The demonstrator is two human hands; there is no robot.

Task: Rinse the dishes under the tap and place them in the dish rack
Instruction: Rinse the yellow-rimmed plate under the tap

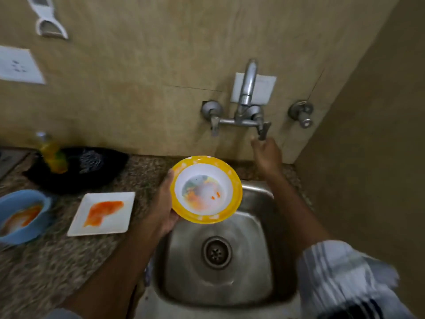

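My left hand [164, 203] grips the left rim of a yellow-rimmed white bowl [205, 189] smeared with orange and green residue, holding it above the back left of the steel sink [253, 268]. My right hand [266, 153] reaches up to the right handle [263, 131] of the wall tap [247, 88], fingers touching it. No water stream shows. A white square plate [102, 212] with an orange smear and a blue bowl [21, 215] with orange residue sit on the counter to the left.
A black dish rack [76, 166] stands at the back of the granite counter [57, 261] with a yellow soap bottle [51, 155] in front of it. A second valve [301, 112] is on the wall at the right. A side wall closes in at the right.
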